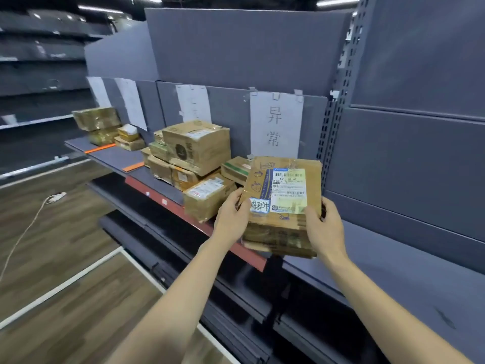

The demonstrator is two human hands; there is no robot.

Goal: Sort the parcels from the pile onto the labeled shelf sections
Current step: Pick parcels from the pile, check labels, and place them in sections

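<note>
a labelled cardboard parcel was held tilted above the shelf edge, gripped at its sides by the left hand and right hand, below the paper sign; stacked parcels lay just to its left.

The held parcel is brown corrugated cardboard, creased and scuffed, wrapped in glossy clear tape, with a smooth paper shipping label. The other boxes along the shelf are the same worn cardboard. The shelf is matt grey painted metal. White paper signs hang on its back panel. The floor looks like wood-grain planks.
</note>
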